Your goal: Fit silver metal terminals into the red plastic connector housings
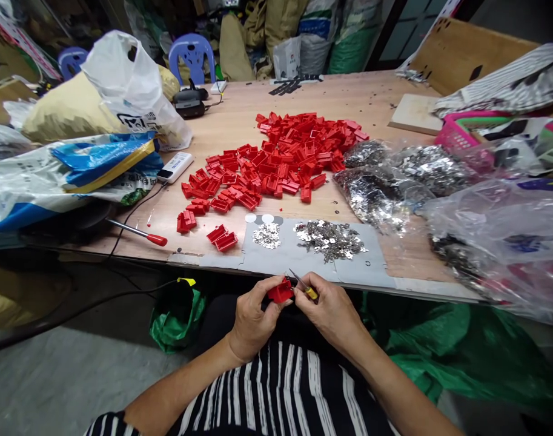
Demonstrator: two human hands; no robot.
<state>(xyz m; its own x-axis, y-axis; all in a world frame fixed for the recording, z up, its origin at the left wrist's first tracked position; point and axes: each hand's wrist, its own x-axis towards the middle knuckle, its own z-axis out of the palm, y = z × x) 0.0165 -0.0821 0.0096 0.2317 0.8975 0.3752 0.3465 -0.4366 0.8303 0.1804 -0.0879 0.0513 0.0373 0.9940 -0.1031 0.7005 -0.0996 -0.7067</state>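
Just off the table's front edge, my left hand [256, 313] grips a red plastic housing [281, 291] between thumb and fingers. My right hand [327, 307] is closed around a yellow-handled pointed tool [309, 292], its thin metal tip slanting up and left. The right fingertips meet at the housing's right side; whether a small part is pinched there is too small to tell. Beyond the hands, a grey mat [280, 261] bears a small pile of shiny metal pieces [266, 235] and a larger pile of flat metal plates [333, 239]. Two red housings [222, 238] lie left of the mat.
A big heap of red housings [285, 157] covers the table's middle. Clear bags of metal parts [376, 188] and a pink basket [460, 130] stand right. On the left are plastic sacks [71, 169], a white power bank [175, 167] and a red-tipped lever [155, 240] jutting out.
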